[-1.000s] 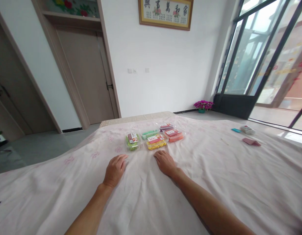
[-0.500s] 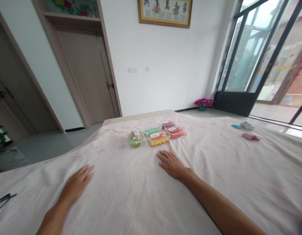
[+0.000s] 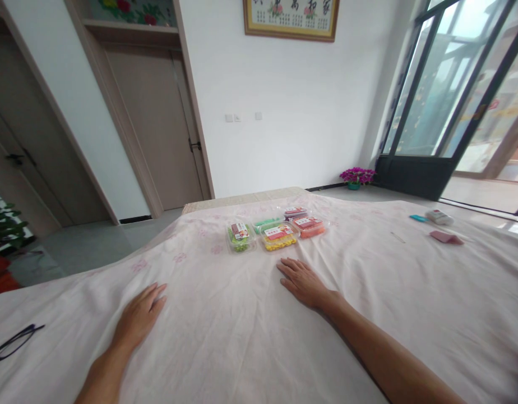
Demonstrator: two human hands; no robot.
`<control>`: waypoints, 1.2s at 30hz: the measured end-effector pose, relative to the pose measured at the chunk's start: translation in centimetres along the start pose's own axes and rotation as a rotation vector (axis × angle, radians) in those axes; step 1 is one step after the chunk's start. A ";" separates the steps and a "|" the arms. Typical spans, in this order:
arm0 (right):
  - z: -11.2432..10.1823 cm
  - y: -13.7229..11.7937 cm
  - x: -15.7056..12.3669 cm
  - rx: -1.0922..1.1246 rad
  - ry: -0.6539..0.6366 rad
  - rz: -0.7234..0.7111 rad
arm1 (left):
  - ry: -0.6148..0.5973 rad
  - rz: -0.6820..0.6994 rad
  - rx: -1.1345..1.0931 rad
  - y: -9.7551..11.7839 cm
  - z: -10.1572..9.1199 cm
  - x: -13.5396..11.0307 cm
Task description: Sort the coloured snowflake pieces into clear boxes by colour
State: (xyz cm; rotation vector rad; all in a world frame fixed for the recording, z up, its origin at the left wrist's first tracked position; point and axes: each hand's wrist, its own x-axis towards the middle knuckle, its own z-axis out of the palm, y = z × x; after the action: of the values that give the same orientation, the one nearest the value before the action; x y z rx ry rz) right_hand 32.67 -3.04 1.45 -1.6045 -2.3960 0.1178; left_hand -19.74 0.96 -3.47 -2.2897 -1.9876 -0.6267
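Observation:
My left hand (image 3: 139, 314) lies flat and open on the pale pink flowered sheet (image 3: 250, 342), well left of centre. My right hand (image 3: 300, 280) rests palm down, fingers stretched, just in front of a cluster of clear plastic boxes. Nearest it is the box of yellow pieces (image 3: 279, 237). To its left sits a box of green pieces (image 3: 240, 237), behind it a box with green sticks (image 3: 266, 224), to its right a box of orange pieces (image 3: 309, 225) and a small dark-labelled box (image 3: 295, 212). Neither hand holds anything.
A pair of dark glasses (image 3: 13, 343) lies at the sheet's left edge. At the far right lie a dark red card (image 3: 446, 238), a white packet (image 3: 439, 216) and a teal item (image 3: 417, 218). Doors stand at the left, a glass sliding door at the right, a potted plant (image 3: 356, 177) by the wall.
My left hand slid from beside the right hand far out to the left across the sheet, then stayed. The right hand flattened and barely moved. The view shifted slightly.

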 end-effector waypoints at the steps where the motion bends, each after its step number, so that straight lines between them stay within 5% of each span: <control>1: -0.1 0.0 0.0 -0.002 -0.003 -0.002 | 0.002 -0.002 -0.004 0.1 0.0 -0.1; 36: -0.3 0.1 0.1 -0.008 0.008 0.004 | 0.013 -0.001 0.053 0.5 -0.1 -0.4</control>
State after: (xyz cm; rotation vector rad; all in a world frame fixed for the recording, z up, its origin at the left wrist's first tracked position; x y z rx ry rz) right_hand 32.82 -2.89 1.76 -1.6106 -2.3902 0.1025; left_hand -19.29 0.46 -3.35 -2.2489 -1.9751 -0.5799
